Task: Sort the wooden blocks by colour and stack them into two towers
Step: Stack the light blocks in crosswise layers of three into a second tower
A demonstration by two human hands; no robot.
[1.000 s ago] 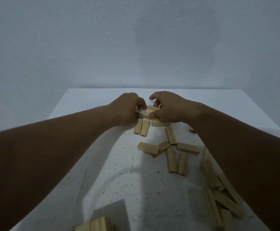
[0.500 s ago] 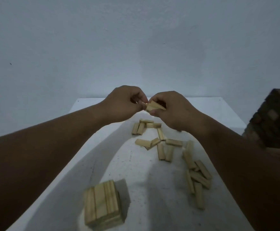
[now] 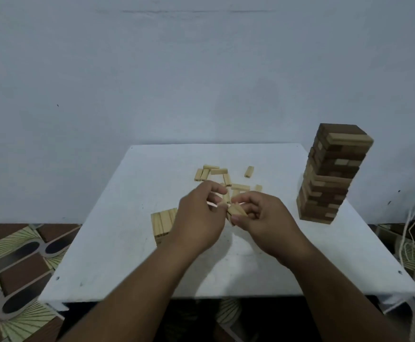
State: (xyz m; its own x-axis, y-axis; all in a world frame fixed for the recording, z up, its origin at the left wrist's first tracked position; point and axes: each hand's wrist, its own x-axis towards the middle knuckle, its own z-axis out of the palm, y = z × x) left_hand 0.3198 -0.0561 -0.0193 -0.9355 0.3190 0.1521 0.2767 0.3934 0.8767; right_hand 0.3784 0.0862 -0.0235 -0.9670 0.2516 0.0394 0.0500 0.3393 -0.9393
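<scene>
Blocks point(image 3: 234, 211) sat pinched between the right hand point(image 3: 263, 218) and left hand point(image 3: 199, 215), both grips curled around them above the desk point(image 3: 117, 218); a careless set-down risked scattering the low stack point(image 3: 163, 222) beside them.

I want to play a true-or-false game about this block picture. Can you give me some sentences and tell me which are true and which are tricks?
1. A tall tower stands on the right side of the white table. True.
2. The tall tower is built only of light blocks. False: it mixes dark and light blocks.
3. The right hand holds light blocks. True.
4. The loose blocks lying on the table are dark brown. False: they are light wood.
5. A short stack of light blocks sits on the table beside the left hand. True.
6. The floor under the table is plain white. False: it has a brown and green pattern.
</scene>
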